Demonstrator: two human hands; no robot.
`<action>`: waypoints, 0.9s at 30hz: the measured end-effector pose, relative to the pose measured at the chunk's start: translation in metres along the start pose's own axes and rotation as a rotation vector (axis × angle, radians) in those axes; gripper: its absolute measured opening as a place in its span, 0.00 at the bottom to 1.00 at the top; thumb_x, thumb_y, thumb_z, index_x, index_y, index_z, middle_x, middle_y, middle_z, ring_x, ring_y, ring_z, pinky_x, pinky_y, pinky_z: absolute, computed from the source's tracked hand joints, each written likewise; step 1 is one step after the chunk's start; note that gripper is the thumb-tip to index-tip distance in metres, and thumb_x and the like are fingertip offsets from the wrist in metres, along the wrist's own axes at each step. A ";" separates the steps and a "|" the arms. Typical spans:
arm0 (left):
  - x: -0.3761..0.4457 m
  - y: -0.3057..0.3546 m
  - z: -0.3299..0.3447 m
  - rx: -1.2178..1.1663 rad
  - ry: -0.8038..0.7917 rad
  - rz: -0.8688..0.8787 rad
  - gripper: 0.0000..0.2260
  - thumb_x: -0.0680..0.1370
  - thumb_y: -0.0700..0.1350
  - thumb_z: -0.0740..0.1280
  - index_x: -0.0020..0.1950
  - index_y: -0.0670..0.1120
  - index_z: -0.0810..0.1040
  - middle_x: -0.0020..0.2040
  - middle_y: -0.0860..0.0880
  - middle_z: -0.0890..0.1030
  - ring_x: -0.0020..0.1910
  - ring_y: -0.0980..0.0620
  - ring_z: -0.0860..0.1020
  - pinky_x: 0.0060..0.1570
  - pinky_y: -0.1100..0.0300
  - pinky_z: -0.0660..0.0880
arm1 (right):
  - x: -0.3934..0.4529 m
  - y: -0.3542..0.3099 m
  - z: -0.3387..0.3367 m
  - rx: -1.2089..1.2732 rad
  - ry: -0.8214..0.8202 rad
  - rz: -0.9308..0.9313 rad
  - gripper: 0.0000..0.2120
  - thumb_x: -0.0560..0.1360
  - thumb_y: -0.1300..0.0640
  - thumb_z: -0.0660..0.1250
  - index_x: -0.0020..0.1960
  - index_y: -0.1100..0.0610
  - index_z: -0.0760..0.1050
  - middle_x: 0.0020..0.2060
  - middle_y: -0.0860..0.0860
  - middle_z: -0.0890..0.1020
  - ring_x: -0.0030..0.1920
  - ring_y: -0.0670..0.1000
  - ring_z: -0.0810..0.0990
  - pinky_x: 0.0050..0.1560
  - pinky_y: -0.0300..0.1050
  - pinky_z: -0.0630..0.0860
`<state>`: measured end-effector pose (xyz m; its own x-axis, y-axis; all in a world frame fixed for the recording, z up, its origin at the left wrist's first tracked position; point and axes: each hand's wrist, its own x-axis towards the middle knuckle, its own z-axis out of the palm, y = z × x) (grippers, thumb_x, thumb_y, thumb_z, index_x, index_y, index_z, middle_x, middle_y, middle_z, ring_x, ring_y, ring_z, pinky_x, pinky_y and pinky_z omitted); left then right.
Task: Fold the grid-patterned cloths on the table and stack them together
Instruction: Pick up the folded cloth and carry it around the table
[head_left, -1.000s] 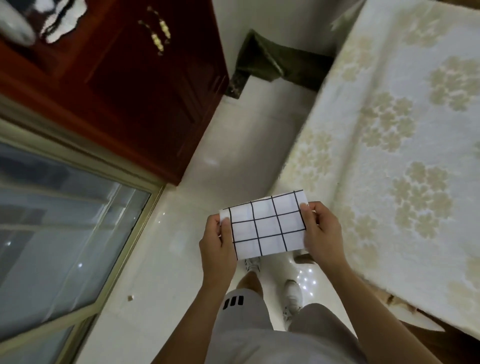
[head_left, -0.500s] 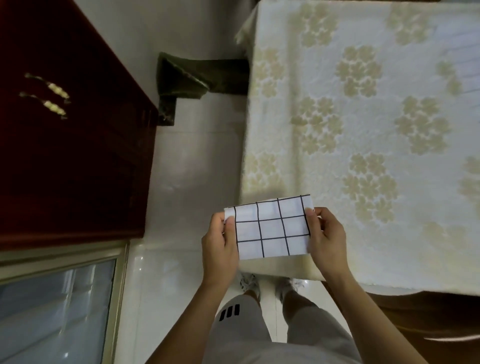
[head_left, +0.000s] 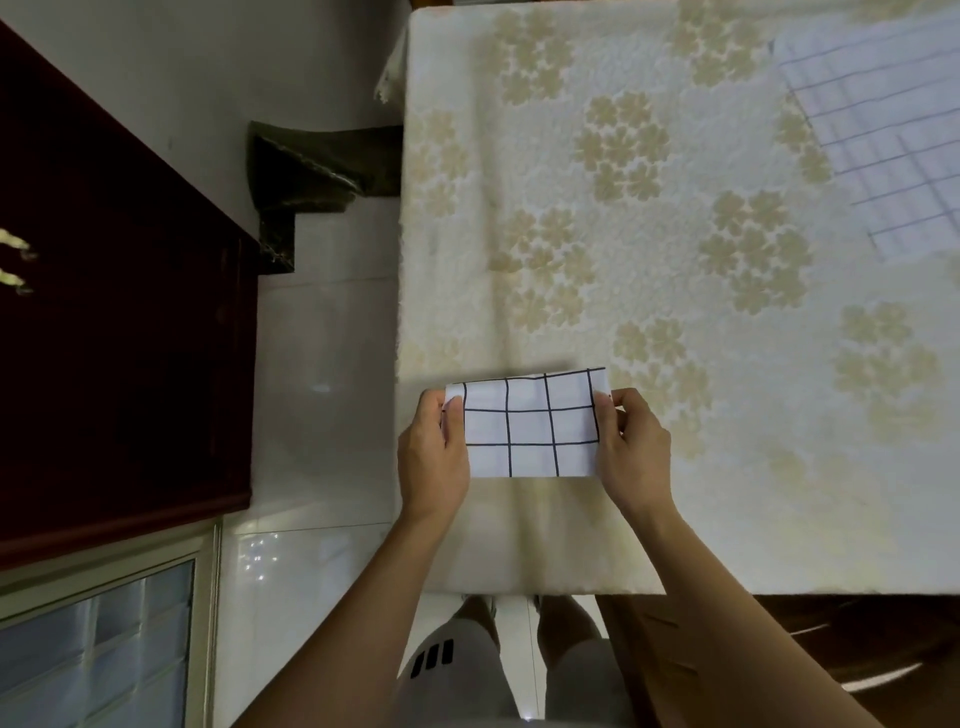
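A small folded white cloth with a black grid (head_left: 527, 423) is held flat in the air over the near left corner of the table (head_left: 597, 223). My left hand (head_left: 432, 457) grips its left edge, thumb on top. My right hand (head_left: 635, 448) grips its right edge the same way. A second grid-patterned cloth (head_left: 883, 130), white with thinner dark lines, lies spread out on the table at the far right, partly cut off by the frame edge.
The table wears a cream cloth with beige flower prints. A dark red wooden cabinet (head_left: 119, 322) stands to the left across a strip of white tiled floor (head_left: 322, 374). A dark green object (head_left: 311, 171) sits on the floor by the table's far corner.
The view has swung from the cabinet and window toward the table. The folded cloth, still held in both hands, has moved from over the floor to over the table's near corner.
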<state>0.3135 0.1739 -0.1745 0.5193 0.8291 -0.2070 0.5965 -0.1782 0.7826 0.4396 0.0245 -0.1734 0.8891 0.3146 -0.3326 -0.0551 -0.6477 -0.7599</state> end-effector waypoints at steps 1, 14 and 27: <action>0.004 0.000 0.005 0.017 -0.002 -0.003 0.11 0.83 0.46 0.59 0.42 0.46 0.67 0.30 0.54 0.65 0.29 0.54 0.63 0.30 0.60 0.62 | 0.006 0.003 0.000 -0.031 -0.007 0.003 0.14 0.84 0.48 0.56 0.47 0.55 0.73 0.33 0.53 0.80 0.33 0.53 0.77 0.32 0.43 0.69; 0.010 -0.005 0.033 0.410 0.085 -0.047 0.08 0.80 0.50 0.65 0.56 0.47 0.72 0.47 0.49 0.81 0.50 0.46 0.77 0.52 0.51 0.67 | 0.030 0.026 -0.001 -0.506 -0.016 0.017 0.14 0.82 0.43 0.55 0.49 0.54 0.68 0.35 0.51 0.78 0.33 0.55 0.76 0.33 0.48 0.74; 0.010 -0.009 0.041 0.779 -0.236 0.604 0.25 0.83 0.52 0.52 0.80 0.44 0.57 0.81 0.45 0.56 0.80 0.47 0.55 0.77 0.46 0.55 | 0.025 0.030 0.017 -0.616 -0.064 -0.651 0.27 0.83 0.47 0.58 0.76 0.61 0.62 0.77 0.60 0.63 0.78 0.59 0.58 0.76 0.54 0.60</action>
<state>0.3385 0.1617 -0.2076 0.9237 0.3747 -0.0801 0.3831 -0.8991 0.2119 0.4526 0.0244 -0.2137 0.6307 0.7759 0.0152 0.7211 -0.5787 -0.3809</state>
